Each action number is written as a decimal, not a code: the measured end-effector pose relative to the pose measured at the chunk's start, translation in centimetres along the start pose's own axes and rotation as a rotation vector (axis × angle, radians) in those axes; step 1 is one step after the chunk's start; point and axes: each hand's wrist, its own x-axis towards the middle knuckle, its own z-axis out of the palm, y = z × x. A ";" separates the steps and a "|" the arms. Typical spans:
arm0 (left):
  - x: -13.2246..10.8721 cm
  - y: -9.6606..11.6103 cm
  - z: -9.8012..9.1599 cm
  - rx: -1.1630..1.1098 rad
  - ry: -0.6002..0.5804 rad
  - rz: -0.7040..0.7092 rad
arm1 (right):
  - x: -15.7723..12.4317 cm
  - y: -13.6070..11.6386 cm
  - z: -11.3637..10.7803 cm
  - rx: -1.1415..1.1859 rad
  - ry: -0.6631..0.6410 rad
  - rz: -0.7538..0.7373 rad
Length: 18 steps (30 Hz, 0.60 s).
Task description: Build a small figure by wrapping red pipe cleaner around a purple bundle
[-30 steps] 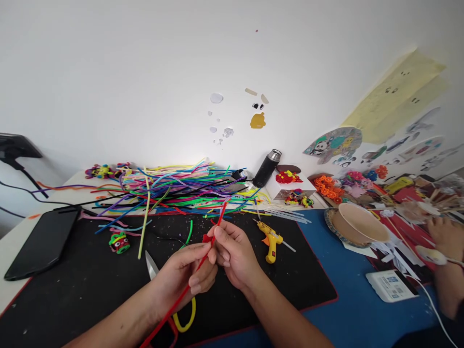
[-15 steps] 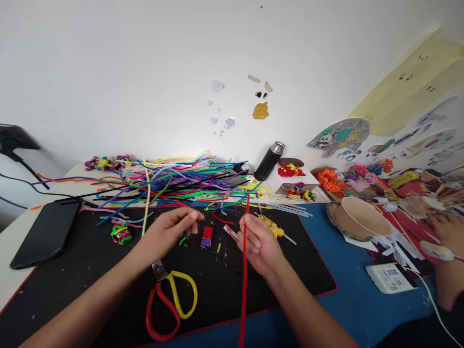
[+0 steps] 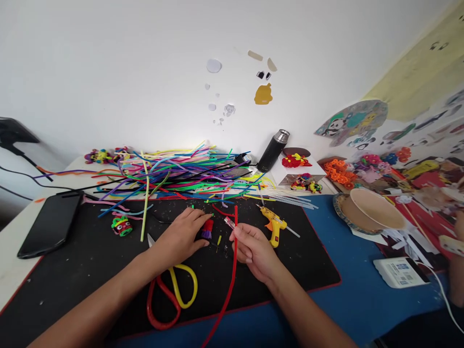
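Observation:
A long red pipe cleaner (image 3: 233, 270) is pinched in my right hand (image 3: 252, 249), its short end pointing up and its long part hanging toward the front edge. My left hand (image 3: 186, 234) is spread low over the black mat (image 3: 290, 270), thumb and fingers apart around a small red and purple piece (image 3: 207, 229). Whether the fingertips touch that piece is hard to tell. Scissors with red and yellow handles (image 3: 175, 295) lie partly beneath my left wrist. Just beyond my right fingers is a small red lighter (image 3: 229, 223).
Behind the mat lies a heap of coloured pipe cleaners (image 3: 174, 174). A yellow glue gun (image 3: 273, 225) and black flask (image 3: 272, 152) are right of centre; a phone (image 3: 50, 224) lies left. Bowls (image 3: 377, 210) and another person's arm (image 3: 456, 273) are farther right.
My left hand has moved right and down to the small red and purple piece, its fingers spreading. My right hand has shifted slightly left with the pipe cleaner, uncovering the glue gun. The view has shifted.

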 end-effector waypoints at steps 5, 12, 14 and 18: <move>0.2 0.3 -0.1 0.089 0.044 0.043 | 0.3 0.9 -0.6 -0.127 -0.030 0.010; 0.0 0.6 -3.1 -0.051 -0.002 -0.018 | 0.7 1.2 -1.0 -0.350 -0.144 0.032; -0.2 0.8 -3.8 -0.056 -0.017 -0.003 | 0.8 1.0 -0.7 -0.422 -0.171 0.050; -0.5 1.3 -5.0 -0.064 -0.055 0.017 | 1.3 0.6 0.1 -0.525 -0.172 0.067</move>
